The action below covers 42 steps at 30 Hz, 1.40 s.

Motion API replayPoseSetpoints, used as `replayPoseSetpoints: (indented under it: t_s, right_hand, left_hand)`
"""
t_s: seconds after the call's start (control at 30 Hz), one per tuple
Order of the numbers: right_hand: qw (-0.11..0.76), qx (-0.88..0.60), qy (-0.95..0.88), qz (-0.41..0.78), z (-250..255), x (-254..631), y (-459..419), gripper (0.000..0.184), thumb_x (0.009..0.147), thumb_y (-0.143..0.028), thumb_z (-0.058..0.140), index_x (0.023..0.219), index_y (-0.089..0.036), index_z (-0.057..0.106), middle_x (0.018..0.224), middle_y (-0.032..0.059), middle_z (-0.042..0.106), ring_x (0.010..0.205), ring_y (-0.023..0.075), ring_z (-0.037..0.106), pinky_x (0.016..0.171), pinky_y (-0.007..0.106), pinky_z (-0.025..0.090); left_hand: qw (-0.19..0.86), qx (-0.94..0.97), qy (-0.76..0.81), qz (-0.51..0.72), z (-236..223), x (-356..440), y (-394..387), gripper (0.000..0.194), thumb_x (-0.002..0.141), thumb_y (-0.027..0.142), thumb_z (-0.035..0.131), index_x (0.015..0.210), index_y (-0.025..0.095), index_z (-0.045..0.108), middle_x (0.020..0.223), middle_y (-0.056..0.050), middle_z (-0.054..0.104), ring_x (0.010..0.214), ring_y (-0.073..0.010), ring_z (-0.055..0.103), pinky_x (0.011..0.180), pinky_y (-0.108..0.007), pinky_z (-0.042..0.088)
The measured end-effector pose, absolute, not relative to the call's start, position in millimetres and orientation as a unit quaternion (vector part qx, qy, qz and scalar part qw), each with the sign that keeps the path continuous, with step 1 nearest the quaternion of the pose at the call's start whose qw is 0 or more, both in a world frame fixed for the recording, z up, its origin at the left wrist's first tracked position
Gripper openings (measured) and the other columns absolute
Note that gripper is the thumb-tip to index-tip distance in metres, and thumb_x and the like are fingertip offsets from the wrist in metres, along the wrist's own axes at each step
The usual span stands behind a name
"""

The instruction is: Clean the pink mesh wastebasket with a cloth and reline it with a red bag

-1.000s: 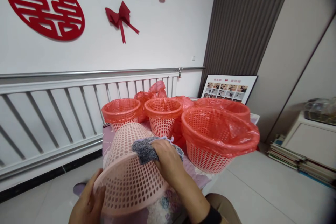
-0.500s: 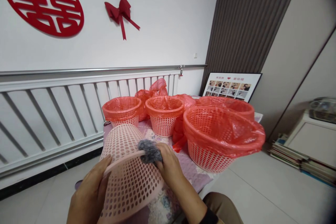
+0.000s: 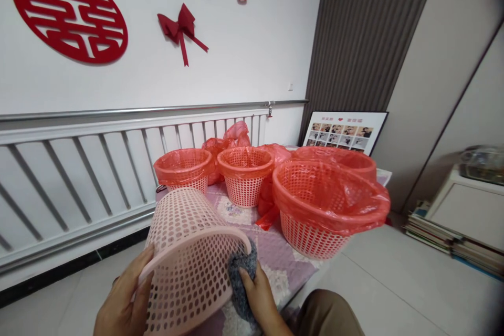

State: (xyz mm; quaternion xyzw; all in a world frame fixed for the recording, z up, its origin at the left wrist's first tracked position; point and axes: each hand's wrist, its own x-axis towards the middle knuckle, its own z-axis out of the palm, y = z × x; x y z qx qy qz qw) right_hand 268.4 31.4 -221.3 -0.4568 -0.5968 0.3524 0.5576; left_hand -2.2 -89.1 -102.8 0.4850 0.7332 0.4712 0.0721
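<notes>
A pale pink perforated plastic wastebasket (image 3: 179, 212) lies tilted on its side, its mouth facing me and to the right. My left hand (image 3: 125, 294) is closed on the left side of its rim, thumb inside and fingers mostly hidden behind. In my right hand (image 3: 260, 294) is a fuzzy grey cloth (image 3: 241, 289), bunched against the right side of the rim. The thumb presses on the cloth, while the other fingers are partly hidden. Beneath the basket is a purple floral table cover (image 3: 297, 257).
Beyond stand a left lined basket (image 3: 183, 168), a middle lined basket (image 3: 244, 189) and a large lined basket (image 3: 315, 236), all with red plastic bags over their rims. Red bags (image 3: 236, 134) are heaped behind, near the white radiator (image 3: 79, 168). My knee (image 3: 328, 315) is at lower right.
My right hand has moved the grey cloth along the rim from its top down to the right side. The wastebasket's mouth has tipped a little toward the right.
</notes>
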Motion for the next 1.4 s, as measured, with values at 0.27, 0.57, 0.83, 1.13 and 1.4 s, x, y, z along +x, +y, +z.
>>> replayPoseSetpoints:
  t_s: [0.27, 0.57, 0.83, 1.13, 1.4]
  right_hand:
    - [0.575, -0.435, -0.661, 0.209, -127, 301, 46, 0.027, 0.087, -0.026, 0.056, 0.111, -0.020, 0.067, 0.106, 0.0103, 0.074, 0.100, 0.0269, 0.070, 0.091, 0.042, 0.057]
    - [0.408, -0.320, -0.855, 0.026, -57, 269, 31, 0.030, 0.087, -0.010, 0.059, 0.114, -0.023, 0.064, 0.115, 0.0077, 0.072, 0.104, 0.0265, 0.066, 0.089, 0.043, 0.056]
    - [0.468, -0.313, -0.826, 0.037, -76, 263, 37, 0.034, 0.088, -0.014, 0.063, 0.121, -0.022, 0.060, 0.118, 0.0097, 0.071, 0.108, 0.0273, 0.066, 0.094, 0.044, 0.057]
    - [0.522, -0.470, -0.684, 0.199, -189, 295, 18, 0.028, 0.092, -0.028, 0.054, 0.116, -0.019, 0.063, 0.107, 0.0100, 0.077, 0.098, 0.0250, 0.076, 0.082, 0.036, 0.063]
    - [0.511, -0.461, -0.723, 0.057, -116, 311, 51, 0.039, 0.087, -0.023, 0.052, 0.125, -0.015, 0.060, 0.121, 0.0170, 0.070, 0.114, 0.0345, 0.067, 0.097, 0.058, 0.055]
  left_hand:
    - [0.165, 0.410, 0.753, 0.487, -132, -6, -92, 0.060, 0.088, 0.069, 0.046, 0.130, 0.030, 0.061, 0.128, -0.002, 0.075, 0.122, -0.0273, 0.068, 0.095, -0.034, 0.060]
    - [0.079, 0.494, 0.742, 0.447, -112, 1, -79, 0.064, 0.089, 0.065, 0.043, 0.137, 0.025, 0.056, 0.146, -0.008, 0.062, 0.133, -0.0302, 0.059, 0.109, -0.051, 0.051]
    - [0.073, 0.500, 0.742, 0.441, -102, 4, -78, 0.054, 0.091, 0.068, 0.041, 0.133, 0.039, 0.060, 0.142, 0.005, 0.066, 0.133, -0.0248, 0.060, 0.113, -0.050, 0.048]
    - [0.073, 0.493, 0.754, 0.428, -102, 1, -79, 0.051, 0.092, 0.067, 0.040, 0.133, 0.041, 0.059, 0.144, 0.007, 0.064, 0.135, -0.0238, 0.058, 0.112, -0.047, 0.048]
    - [0.166, 0.455, 0.765, 0.425, -90, 23, -68, 0.057, 0.092, 0.065, 0.033, 0.135, 0.036, 0.057, 0.144, 0.002, 0.065, 0.136, -0.0269, 0.057, 0.110, -0.045, 0.047]
